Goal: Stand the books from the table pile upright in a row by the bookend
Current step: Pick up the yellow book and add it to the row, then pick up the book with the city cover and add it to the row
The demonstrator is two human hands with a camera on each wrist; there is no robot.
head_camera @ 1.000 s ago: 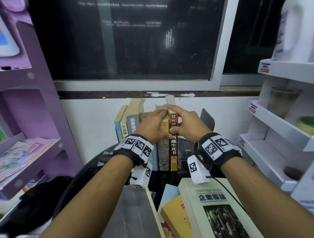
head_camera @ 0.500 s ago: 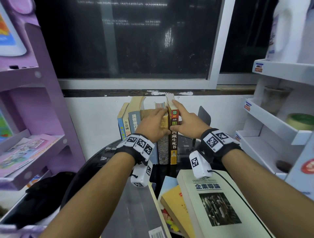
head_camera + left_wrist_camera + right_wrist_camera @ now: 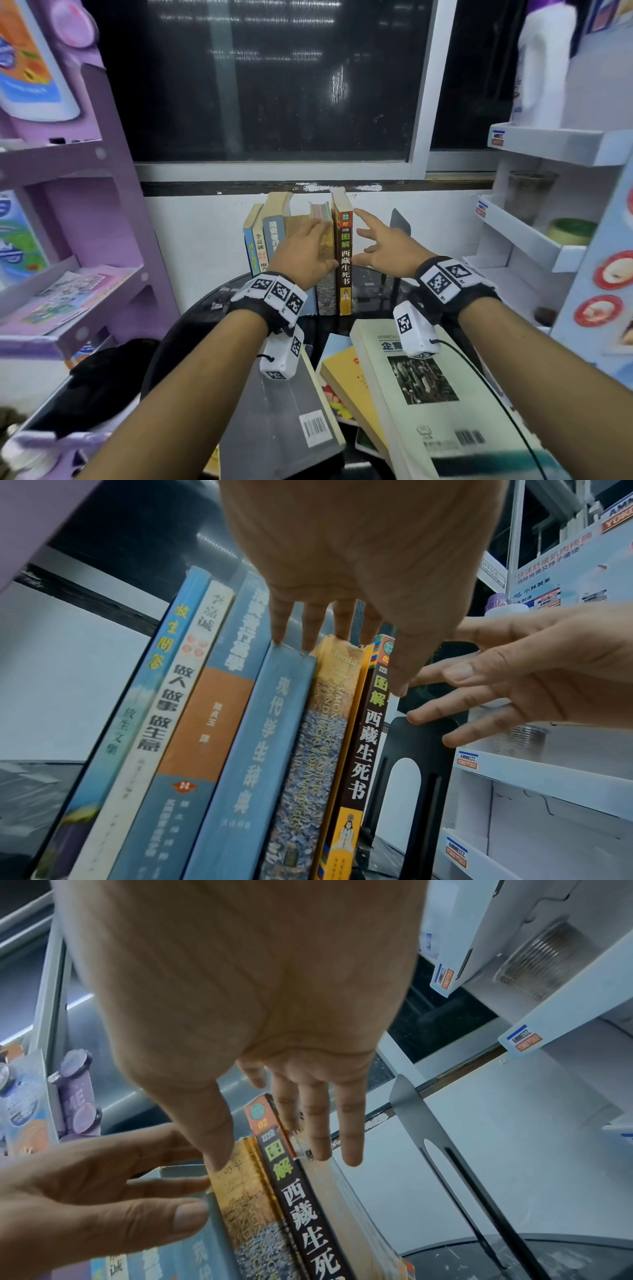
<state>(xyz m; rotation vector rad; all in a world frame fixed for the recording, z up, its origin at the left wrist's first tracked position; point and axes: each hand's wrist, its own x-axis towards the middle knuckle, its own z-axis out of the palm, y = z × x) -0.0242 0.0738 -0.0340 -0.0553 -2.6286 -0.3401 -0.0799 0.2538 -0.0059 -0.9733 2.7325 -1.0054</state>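
Observation:
Several books stand upright in a row (image 3: 274, 240) against the white wall. The rightmost has a dark spine with an orange top (image 3: 345, 260) (image 3: 369, 737) (image 3: 301, 1199). My left hand (image 3: 327, 243) (image 3: 342, 637) rests with straight fingers on the tops and spines of the middle books. My right hand (image 3: 363, 236) (image 3: 308, 1137) is open with its fingers spread, just right of the dark-spined book; whether its fingertips touch the book I cannot tell. The black bookend (image 3: 399, 226) (image 3: 421, 739) (image 3: 421, 1123) stands apart to the right, with a gap between it and the row.
The pile lies flat near me on the round black table (image 3: 191, 329): a grey book (image 3: 284, 411), a yellow one (image 3: 349, 383) and a large pale one (image 3: 428, 394). A purple shelf unit (image 3: 78, 274) flanks the left, white shelves (image 3: 534, 240) the right.
My right hand has let go of the dark-spined book's top and spread its fingers beside it. My left hand stays on the row. The row stands straighter.

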